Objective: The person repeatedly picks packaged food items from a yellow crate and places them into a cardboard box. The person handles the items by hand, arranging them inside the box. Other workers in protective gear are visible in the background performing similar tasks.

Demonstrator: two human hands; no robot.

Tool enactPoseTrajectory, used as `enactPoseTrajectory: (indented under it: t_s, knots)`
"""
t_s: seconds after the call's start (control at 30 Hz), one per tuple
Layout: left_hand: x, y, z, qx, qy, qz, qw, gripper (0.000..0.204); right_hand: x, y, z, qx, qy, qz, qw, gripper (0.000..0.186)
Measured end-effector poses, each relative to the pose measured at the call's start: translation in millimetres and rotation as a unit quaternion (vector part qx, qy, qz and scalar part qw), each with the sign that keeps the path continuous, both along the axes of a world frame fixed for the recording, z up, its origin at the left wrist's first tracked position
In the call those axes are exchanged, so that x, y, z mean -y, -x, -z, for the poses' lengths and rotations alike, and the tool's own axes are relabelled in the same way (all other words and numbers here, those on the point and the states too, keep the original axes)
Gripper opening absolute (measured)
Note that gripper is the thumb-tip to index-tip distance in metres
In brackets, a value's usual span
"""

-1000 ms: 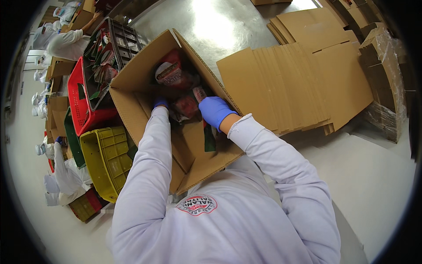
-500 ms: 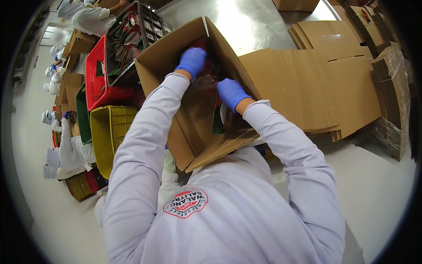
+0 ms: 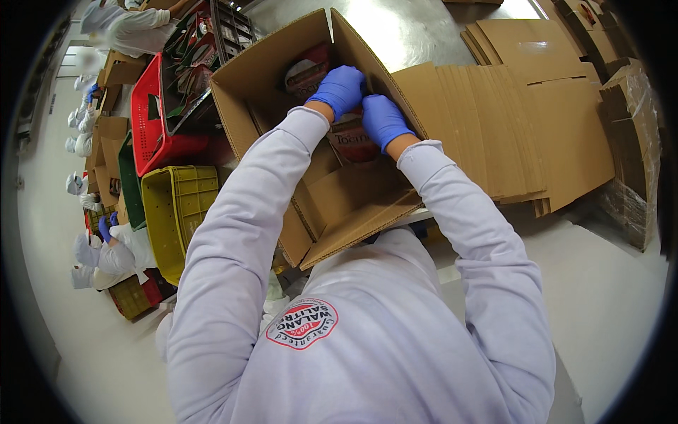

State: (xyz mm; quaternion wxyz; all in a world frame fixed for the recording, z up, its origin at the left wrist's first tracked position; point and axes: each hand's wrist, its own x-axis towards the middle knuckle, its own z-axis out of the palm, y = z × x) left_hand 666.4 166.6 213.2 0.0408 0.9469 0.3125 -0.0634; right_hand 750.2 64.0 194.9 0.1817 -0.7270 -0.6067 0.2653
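Both my gloved hands are down inside an open cardboard box [image 3: 353, 194], close together by its right wall. A red plastic pouch [image 3: 353, 145] with a pale printed band stands in the box below them. My left hand [image 3: 339, 92] is closed at the upper edge of this pouch, its fingertips mostly hidden. Beside it, my right hand [image 3: 385, 121] is closed at the pouch's right side, with the fingers turned away from view. Another red pouch [image 3: 308, 71] leans in the far part of the box, left of my left hand.
To the right lie stacked flat cardboard sheets [image 3: 487, 134]. On the left stand a yellow crate [image 3: 191, 194], a red crate [image 3: 148, 120] and a dark crate [image 3: 233, 32] holding several pouches. A metal table [image 3: 395, 35] extends behind the box. Co-workers in white [image 3: 138, 32] are farther left.
My left hand has moved right, toward my right hand, uncovering the far pouch. The nearer pouch has shifted away from me and turned its printed front into view.
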Motion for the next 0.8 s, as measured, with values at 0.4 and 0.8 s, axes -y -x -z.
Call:
enactPoseTrajectory:
  t_s: [0.4,0.8]
  knots:
    - [-71.4,142.7,-9.5,-0.298,0.135,-0.382,0.864,0.036,0.4,4.5,-1.2,0.076,0.005,-0.047,0.996,0.018]
    - [33.4,187.9,81.0,-0.140,0.350,-0.250,0.892,0.031,0.0,31.3,-27.5,0.138,0.057,-0.110,0.983,0.019]
